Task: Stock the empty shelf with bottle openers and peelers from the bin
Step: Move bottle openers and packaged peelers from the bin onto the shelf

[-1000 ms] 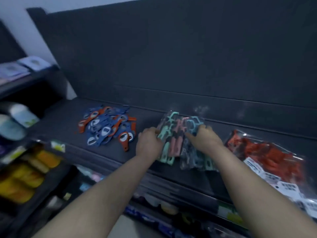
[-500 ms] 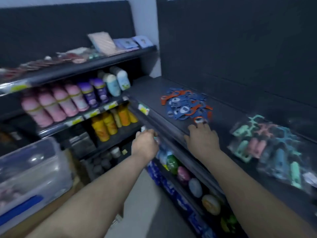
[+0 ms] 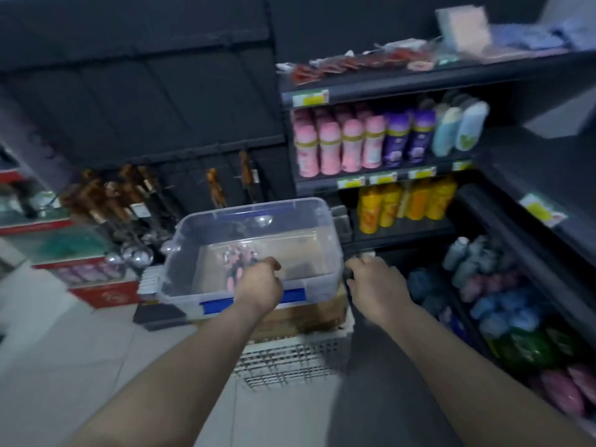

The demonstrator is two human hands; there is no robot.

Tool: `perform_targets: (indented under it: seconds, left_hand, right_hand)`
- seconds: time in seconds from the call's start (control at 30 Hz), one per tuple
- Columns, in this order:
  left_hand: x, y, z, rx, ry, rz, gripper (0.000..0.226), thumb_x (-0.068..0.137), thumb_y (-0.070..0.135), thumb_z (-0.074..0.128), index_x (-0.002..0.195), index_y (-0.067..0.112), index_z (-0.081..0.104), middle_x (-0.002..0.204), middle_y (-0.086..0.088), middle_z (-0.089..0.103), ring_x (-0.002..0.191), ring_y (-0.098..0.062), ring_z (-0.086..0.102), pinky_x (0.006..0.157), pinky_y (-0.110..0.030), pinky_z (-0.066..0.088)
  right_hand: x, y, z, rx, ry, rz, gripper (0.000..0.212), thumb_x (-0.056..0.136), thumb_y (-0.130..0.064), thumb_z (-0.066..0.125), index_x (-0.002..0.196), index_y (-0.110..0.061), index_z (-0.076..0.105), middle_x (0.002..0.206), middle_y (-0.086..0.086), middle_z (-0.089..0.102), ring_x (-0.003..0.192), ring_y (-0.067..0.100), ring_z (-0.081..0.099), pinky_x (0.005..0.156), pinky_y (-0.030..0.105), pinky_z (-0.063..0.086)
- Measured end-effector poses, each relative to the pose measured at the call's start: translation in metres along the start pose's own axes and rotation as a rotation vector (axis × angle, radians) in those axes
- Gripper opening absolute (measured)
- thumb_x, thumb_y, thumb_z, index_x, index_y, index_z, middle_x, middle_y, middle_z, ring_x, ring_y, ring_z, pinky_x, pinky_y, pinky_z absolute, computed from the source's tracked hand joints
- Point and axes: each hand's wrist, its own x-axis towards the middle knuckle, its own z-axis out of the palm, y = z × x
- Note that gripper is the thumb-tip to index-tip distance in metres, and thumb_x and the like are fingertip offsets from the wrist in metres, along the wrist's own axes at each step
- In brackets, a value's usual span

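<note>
A clear plastic bin with a blue latch rests on a cardboard box over a white crate. Inside it lies a small bunch of pink and dark packaged utensils. My left hand reaches over the bin's near rim, its fingers curled right beside that bunch; whether it grips anything is hidden. My right hand hovers just right of the bin with fingers loosely curled and nothing in it. The dark shelf I was stocking runs along the right edge; its bottle openers and peelers are out of view.
Shelves ahead hold pink, purple and pale bottles and yellow bottles. Lower right shelves carry blue, green and pink packs. Ladles and wooden-handled utensils hang at left. The white crate stands on a tiled floor.
My view swung left from the shelf with the openers and peeler packs to the bin. Both hands left the shelf; the left one now dips into the bin.
</note>
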Motion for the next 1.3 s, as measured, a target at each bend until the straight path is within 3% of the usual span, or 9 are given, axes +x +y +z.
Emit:
perform_targets:
  seconds: [0.23,0.43,0.63,0.77,0.87,1.0,1.17,1.23,1.3]
  left_hand:
    - [0.022,-0.089,-0.03,-0.046,0.122,-0.26,0.036,0.089,0.01,0.05,0.124,0.015,0.058,0.119,-0.01,0.066,0.109,-0.029,0.061,0.087,-0.034,0.049]
    - [0.055,-0.12,-0.025,-0.042,0.026,-0.374,0.042,0.088,0.011,0.05,0.13,0.016,0.052,0.123,-0.008,0.063,0.109,-0.027,0.06,0.087,-0.033,0.05]
    - [0.093,-0.12,-0.016,-0.014,-0.101,-0.5,0.046,0.09,0.013,0.054,0.135,0.005,0.044,0.132,-0.015,0.055,0.121,-0.032,0.053,0.1,-0.035,0.044]
    - [0.109,-0.123,-0.013,-0.06,-0.108,-0.584,0.045,0.09,0.01,0.054,0.134,0.003,0.044,0.132,-0.017,0.055,0.122,-0.031,0.053,0.099,-0.034,0.042]
    - [0.114,-0.129,-0.009,-0.054,-0.13,-0.611,0.044,0.09,0.011,0.054,0.133,0.005,0.045,0.132,-0.015,0.056,0.121,-0.031,0.053,0.099,-0.034,0.042]
    - [0.12,-0.136,-0.005,-0.08,-0.159,-0.627,0.046,0.089,0.012,0.054,0.134,0.006,0.046,0.133,-0.014,0.056,0.122,-0.029,0.053,0.1,-0.033,0.043]
    - [0.131,-0.146,-0.004,-0.104,-0.221,-0.577,0.048,0.09,0.019,0.057,0.136,0.009,0.046,0.134,-0.012,0.055,0.122,-0.028,0.053,0.1,-0.032,0.043]
    - [0.139,-0.152,0.0,-0.118,-0.247,-0.569,0.046,0.089,0.022,0.058,0.133,0.01,0.049,0.13,-0.011,0.058,0.118,-0.028,0.055,0.098,-0.032,0.045]
    - [0.147,-0.157,0.005,-0.094,-0.275,-0.566,0.04,0.09,0.025,0.057,0.127,0.011,0.051,0.124,-0.01,0.061,0.114,-0.028,0.057,0.095,-0.034,0.047]
  right_hand:
    - [0.062,-0.07,0.032,0.01,-0.083,-0.151,0.032,0.092,-0.019,0.05,0.124,-0.021,0.052,0.119,0.002,0.055,0.111,0.023,0.05,0.085,0.036,0.046]
    - [0.121,-0.091,0.057,0.011,-0.189,-0.217,0.035,0.091,-0.021,0.051,0.126,-0.021,0.053,0.121,0.003,0.057,0.113,0.024,0.053,0.089,0.033,0.046]
    - [0.176,-0.085,0.082,0.099,-0.384,-0.145,0.033,0.093,-0.028,0.051,0.124,-0.019,0.052,0.12,0.008,0.061,0.11,0.026,0.058,0.091,0.037,0.05]
    - [0.205,-0.089,0.111,0.1,-0.517,-0.149,0.037,0.092,-0.024,0.052,0.128,-0.016,0.049,0.126,0.011,0.059,0.116,0.029,0.056,0.092,0.033,0.047]
    - [0.217,-0.103,0.133,0.12,-0.557,-0.164,0.035,0.092,-0.022,0.051,0.127,-0.015,0.049,0.125,0.011,0.059,0.116,0.03,0.057,0.094,0.033,0.046]
    - [0.222,-0.128,0.158,0.207,-0.587,-0.153,0.04,0.1,-0.041,0.033,0.118,-0.01,0.05,0.117,0.014,0.06,0.109,0.032,0.059,0.088,0.036,0.046]
    - [0.235,-0.153,0.177,0.229,-0.553,-0.056,0.022,0.097,-0.012,0.043,0.118,-0.007,0.041,0.119,0.017,0.056,0.11,0.034,0.058,0.085,0.038,0.047]
    - [0.238,-0.155,0.181,0.275,-0.546,0.009,0.021,0.097,-0.011,0.041,0.117,-0.005,0.041,0.116,0.019,0.058,0.107,0.035,0.059,0.084,0.037,0.046]
    - [0.239,-0.151,0.181,0.329,-0.533,0.062,0.028,0.097,-0.022,0.043,0.117,-0.002,0.043,0.112,0.021,0.06,0.102,0.036,0.061,0.082,0.036,0.046]
